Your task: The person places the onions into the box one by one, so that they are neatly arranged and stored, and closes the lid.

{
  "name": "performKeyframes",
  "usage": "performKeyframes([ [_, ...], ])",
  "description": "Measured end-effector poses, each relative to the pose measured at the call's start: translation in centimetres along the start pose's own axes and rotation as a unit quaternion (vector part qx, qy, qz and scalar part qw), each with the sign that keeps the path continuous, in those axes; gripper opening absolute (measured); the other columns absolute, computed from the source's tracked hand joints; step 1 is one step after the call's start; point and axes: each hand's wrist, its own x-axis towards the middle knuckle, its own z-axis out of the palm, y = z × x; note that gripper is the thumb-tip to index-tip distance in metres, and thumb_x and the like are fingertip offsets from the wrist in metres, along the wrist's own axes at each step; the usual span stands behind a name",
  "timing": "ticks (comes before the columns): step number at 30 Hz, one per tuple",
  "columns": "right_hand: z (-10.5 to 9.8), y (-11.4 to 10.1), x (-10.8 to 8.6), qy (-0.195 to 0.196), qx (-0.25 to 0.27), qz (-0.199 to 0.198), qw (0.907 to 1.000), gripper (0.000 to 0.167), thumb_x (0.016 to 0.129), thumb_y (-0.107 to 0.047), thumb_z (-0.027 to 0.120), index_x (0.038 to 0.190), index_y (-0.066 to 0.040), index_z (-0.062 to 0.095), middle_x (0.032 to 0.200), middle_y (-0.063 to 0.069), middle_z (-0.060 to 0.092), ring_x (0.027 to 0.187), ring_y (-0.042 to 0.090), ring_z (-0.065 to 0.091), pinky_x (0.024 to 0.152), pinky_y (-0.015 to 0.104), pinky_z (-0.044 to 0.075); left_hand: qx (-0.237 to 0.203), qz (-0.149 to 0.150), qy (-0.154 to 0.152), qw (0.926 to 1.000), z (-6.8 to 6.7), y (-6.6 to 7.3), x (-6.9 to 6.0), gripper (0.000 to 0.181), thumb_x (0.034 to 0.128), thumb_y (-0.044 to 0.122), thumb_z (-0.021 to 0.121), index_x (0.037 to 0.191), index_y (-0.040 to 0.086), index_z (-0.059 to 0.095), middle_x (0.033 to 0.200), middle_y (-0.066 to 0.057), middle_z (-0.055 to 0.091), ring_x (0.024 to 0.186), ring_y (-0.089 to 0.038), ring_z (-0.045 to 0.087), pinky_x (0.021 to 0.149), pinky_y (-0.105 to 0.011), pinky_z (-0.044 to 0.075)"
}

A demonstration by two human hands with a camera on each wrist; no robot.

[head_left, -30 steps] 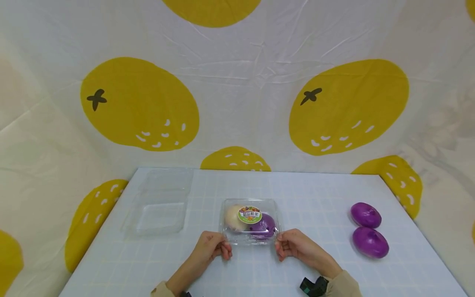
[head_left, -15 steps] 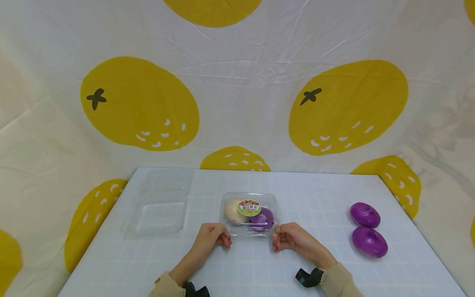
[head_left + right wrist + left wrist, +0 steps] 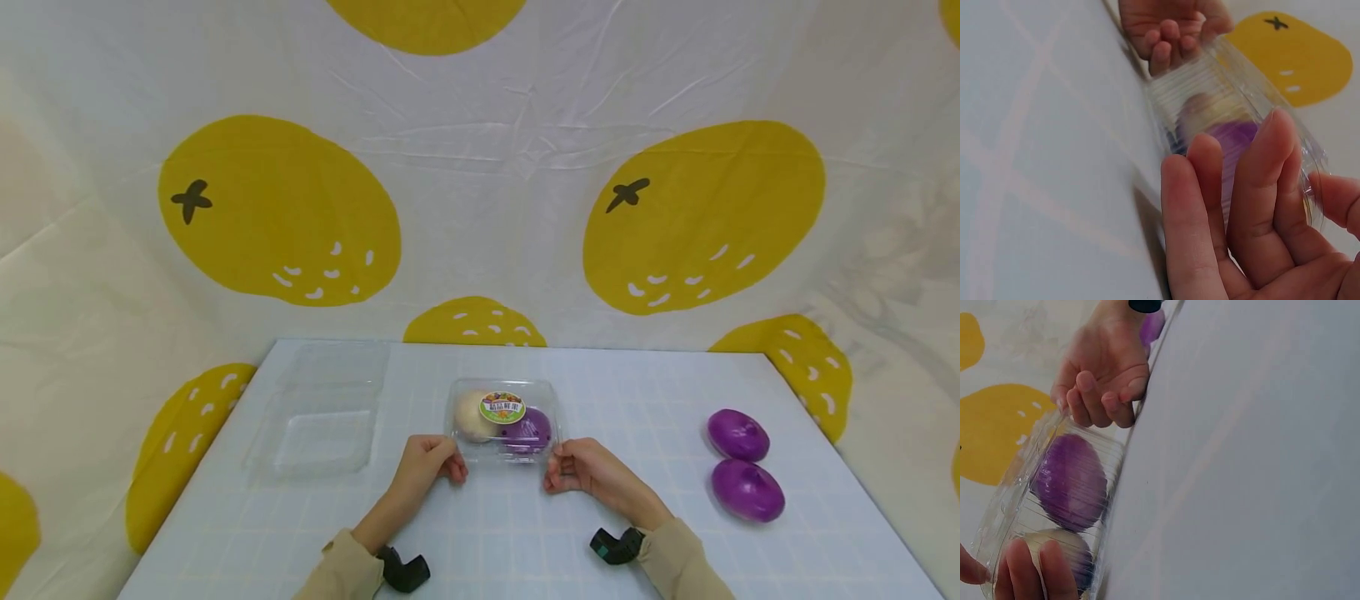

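Note:
A clear plastic clamshell box (image 3: 504, 387) with an oval fruit label stands on the table between both hands, its lid down. Inside it lie a pale round vegetable (image 3: 472, 417) and a purple onion (image 3: 1071, 481). The left hand (image 3: 427, 467) pinches the box's near left corner at the rim between thumb and curled fingers. At the near right corner the right hand (image 3: 588, 471) pinches the rim the same way; in the right wrist view its thumb and forefinger meet at the plastic edge.
Two purple onions (image 3: 738, 434) lie together at the table's right side. An open, clear clamshell box (image 3: 322, 429) sits at the left with its lid folded back. A fruit-print cloth (image 3: 487, 208) hangs behind the table (image 3: 637, 392).
Both hands have moved the box a little farther away from the person, toward the back of the table. The loose onions and the open box have stayed put.

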Motion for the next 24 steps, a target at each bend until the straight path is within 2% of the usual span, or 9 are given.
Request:
performKeyframes([
  [5, -0.2, -0.2, 0.5, 0.015, -0.003, -0.001, 0.9999, 0.03, 0.103, -0.008, 0.037, 0.087, -0.006, 0.061, 0.085, 0.009, 0.069, 0.085, 0.022, 0.069, 0.087, 0.042, 0.057, -0.01, 0.006, 0.007, 0.9999, 0.0, 0.0, 0.8, 0.025, 0.0861, -0.003, 0.048, 0.071, -0.017, 0.061, 0.061, -0.011, 0.065, 0.054, -0.019, 0.062, 0.057, -0.027, 0.056],
  [14, -0.8, -0.7, 1.5, 0.037, 0.003, -0.003, 0.9993, 0.029, 0.104, -0.011, 0.037, 0.087, -0.007, 0.061, 0.085, 0.007, 0.069, 0.086, 0.022, 0.069, 0.087, 0.041, 0.058, 0.006, 0.007, 0.021, 0.9997, 0.0, 0.1, 2.3, 0.026, 0.0862, 0.0, 0.047, 0.068, -0.009, 0.064, 0.061, -0.009, 0.065, 0.055, -0.018, 0.062, 0.058, -0.027, 0.056],
  [24, -1.3, -0.9, 2.9, 0.056, 0.004, -0.014, 0.9983, 0.032, 0.106, -0.012, 0.036, 0.086, -0.003, 0.061, 0.085, 0.01, 0.069, 0.086, 0.023, 0.07, 0.087, 0.043, 0.057, 0.0, 0.02, 0.025, 0.9995, -0.2, 0.2, 4.0, 0.026, 0.0856, -0.001, 0.047, 0.068, -0.011, 0.063, 0.061, -0.011, 0.065, 0.055, -0.019, 0.062, 0.057, -0.027, 0.055],
])
